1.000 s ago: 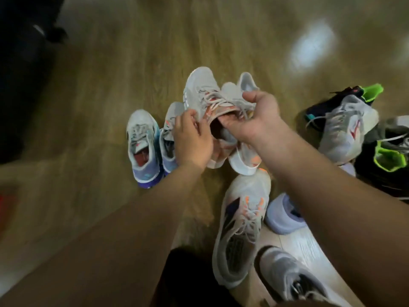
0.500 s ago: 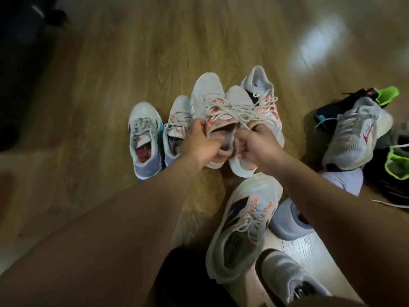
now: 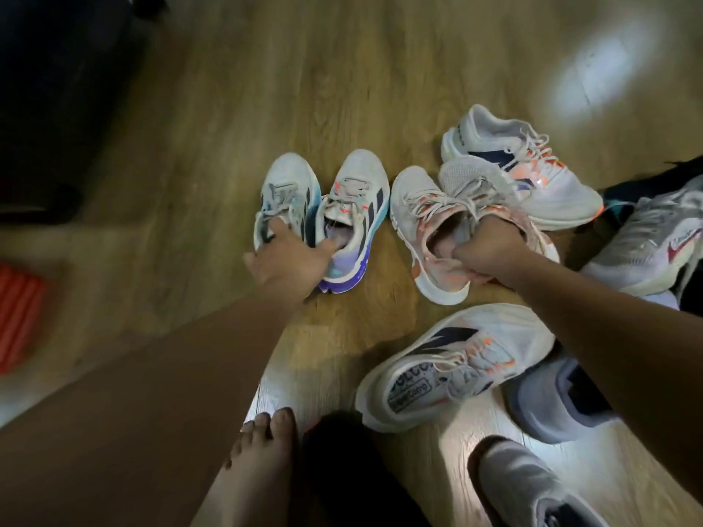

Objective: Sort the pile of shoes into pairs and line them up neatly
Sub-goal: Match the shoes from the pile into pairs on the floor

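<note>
Two white shoes with blue-purple heels stand side by side on the wood floor, the left one (image 3: pixel 286 184) and the right one (image 3: pixel 357 199). My left hand (image 3: pixel 283 260) lies over their heels, fingers spread into both openings. To the right, two pale pink shoes with orange marks (image 3: pixel 418 207) (image 3: pixel 479 180) sit together. My right hand (image 3: pixel 487 252) grips both by their collars. A white shoe with navy and orange (image 3: pixel 521 169) lies behind them. Its match (image 3: pixel 449 359) lies on its side near my knees.
A grey shoe with a red mark (image 3: pixel 646 241) and dark shoes are heaped at the right edge. A lilac-grey shoe (image 3: pixel 555 405) and a grey one (image 3: pixel 532 488) lie at the bottom right. My bare foot (image 3: pixel 262 439) rests below. A dark object (image 3: pixel 57 89) fills the upper left, an orange thing (image 3: pixel 19 313) the left edge.
The pink pair has come down onto the floor, to the right of the blue-heeled pair. My left hand let go of it and moved left onto the blue-heeled shoes.
</note>
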`<state>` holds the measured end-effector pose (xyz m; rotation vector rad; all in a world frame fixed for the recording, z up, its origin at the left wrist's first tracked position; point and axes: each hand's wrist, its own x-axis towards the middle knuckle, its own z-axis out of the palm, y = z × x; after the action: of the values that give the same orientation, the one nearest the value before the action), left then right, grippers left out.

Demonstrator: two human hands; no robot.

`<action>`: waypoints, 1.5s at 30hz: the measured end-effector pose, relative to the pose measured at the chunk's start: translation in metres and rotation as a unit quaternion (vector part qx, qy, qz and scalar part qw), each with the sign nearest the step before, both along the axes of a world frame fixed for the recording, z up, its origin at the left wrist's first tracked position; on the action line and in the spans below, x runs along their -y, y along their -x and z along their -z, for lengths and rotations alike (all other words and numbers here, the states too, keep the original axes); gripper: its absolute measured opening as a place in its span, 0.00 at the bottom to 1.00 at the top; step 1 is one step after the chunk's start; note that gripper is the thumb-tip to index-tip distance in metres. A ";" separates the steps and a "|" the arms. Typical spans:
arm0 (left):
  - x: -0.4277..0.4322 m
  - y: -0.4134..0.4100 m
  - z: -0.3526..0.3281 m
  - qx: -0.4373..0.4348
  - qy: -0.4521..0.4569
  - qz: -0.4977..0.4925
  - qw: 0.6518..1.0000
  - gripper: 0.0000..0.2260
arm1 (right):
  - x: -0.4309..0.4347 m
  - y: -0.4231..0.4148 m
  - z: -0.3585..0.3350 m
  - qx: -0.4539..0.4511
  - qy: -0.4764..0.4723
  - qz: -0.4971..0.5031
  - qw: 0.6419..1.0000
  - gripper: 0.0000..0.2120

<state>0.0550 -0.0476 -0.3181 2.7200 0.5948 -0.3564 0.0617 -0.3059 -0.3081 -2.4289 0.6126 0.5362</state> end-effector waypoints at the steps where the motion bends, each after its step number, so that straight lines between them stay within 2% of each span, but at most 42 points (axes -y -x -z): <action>1: 0.000 -0.002 0.000 -0.004 0.012 0.010 1.000 0.47 | -0.005 -0.005 -0.002 0.012 -0.026 0.010 1.000 0.13; 3: 0.002 -0.011 0.000 -0.002 0.027 0.025 0.999 0.48 | -0.023 -0.015 -0.008 0.016 -0.100 0.030 0.994 0.10; 7: -0.011 -0.018 0.006 0.019 0.057 0.023 0.998 0.40 | -0.068 -0.030 -0.008 -0.045 -0.229 0.038 0.972 0.10; 10: -0.046 -0.013 0.007 0.041 0.088 0.006 0.995 0.41 | -0.086 -0.031 -0.006 -0.051 -0.280 0.005 0.959 0.11; 13: -0.068 -0.011 0.004 0.037 0.100 0.034 0.994 0.42 | -0.074 -0.032 -0.008 -0.068 -0.360 0.026 0.930 0.12; 16: -0.071 -0.015 0.003 0.044 0.121 0.060 0.990 0.40 | -0.049 -0.035 -0.009 -0.058 -0.375 0.060 0.923 0.07; 18: -0.065 -0.013 0.003 0.062 0.095 0.052 0.992 0.39 | -0.038 -0.034 -0.010 -0.062 -0.378 0.053 0.922 0.06; 21: -0.036 0.007 0.000 0.132 -0.083 0.039 0.987 0.37 | -0.037 -0.025 -0.016 -0.119 -0.366 -0.030 0.922 0.05; 23: -0.008 0.027 -0.001 0.202 -0.146 0.136 0.959 0.32 | -0.041 -0.018 -0.022 -0.107 -0.341 -0.054 0.933 0.05; 25: 0.021 0.042 0.002 0.252 -0.120 0.305 0.911 0.25 | -0.038 -0.011 -0.023 -0.002 -0.263 -0.070 0.962 0.04; 26: 0.037 0.049 0.002 0.248 -0.074 0.390 0.884 0.22 | -0.031 -0.008 -0.023 0.059 -0.170 -0.112 0.977 0.02; 28: 0.068 0.068 0.002 0.148 0.039 0.506 0.849 0.20 | -0.011 0.001 -0.018 0.112 0.006 -0.208 0.972 0.03; 29: 0.082 0.079 0.002 0.068 0.084 0.526 0.844 0.21 | 0.002 0.004 -0.011 0.102 0.050 -0.227 0.967 0.05; 31: 0.101 0.095 0.008 -0.077 0.104 0.512 0.849 0.27 | 0.029 0.007 0.002 0.092 0.093 -0.201 0.971 0.11; 32: 0.105 0.099 0.012 -0.113 0.104 0.501 0.852 0.30 | 0.043 0.002 0.005 0.115 0.117 -0.166 0.972 0.18; 34: 0.104 0.097 0.014 -0.145 0.123 0.489 0.851 0.34 | 0.073 -0.023 0.013 0.171 0.158 -0.077 0.970 0.32; 36: 0.098 0.093 0.014 -0.177 0.110 0.489 0.847 0.37 | 0.103 -0.049 0.020 0.128 0.168 -0.028 0.977 0.43; 37: 0.097 0.092 0.015 -0.186 0.087 0.484 0.851 0.36 | 0.117 -0.054 0.026 0.080 0.170 -0.019 0.982 0.47; 39: 0.096 0.094 0.016 -0.174 0.033 0.467 0.866 0.24 | 0.139 -0.045 0.041 0.012 0.159 -0.017 0.987 0.51; 41: 0.097 0.097 0.017 -0.148 0.015 0.446 0.883 0.13 | 0.156 -0.030 0.057 0.003 0.180 -0.013 0.984 0.55; 43: 0.101 0.103 0.021 -0.139 0.059 0.387 0.909 0.10 | 0.170 -0.022 0.062 0.015 0.208 -0.007 0.978 0.57; 45: 0.110 0.106 0.025 -0.127 0.125 0.302 0.937 0.10 | 0.177 -0.019 0.060 0.024 0.202 -0.001 0.979 0.51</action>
<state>-0.0509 -0.1572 -0.3426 2.5601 -0.2417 -0.8749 0.0807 -0.4831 -0.3681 -2.8129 0.7599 0.3800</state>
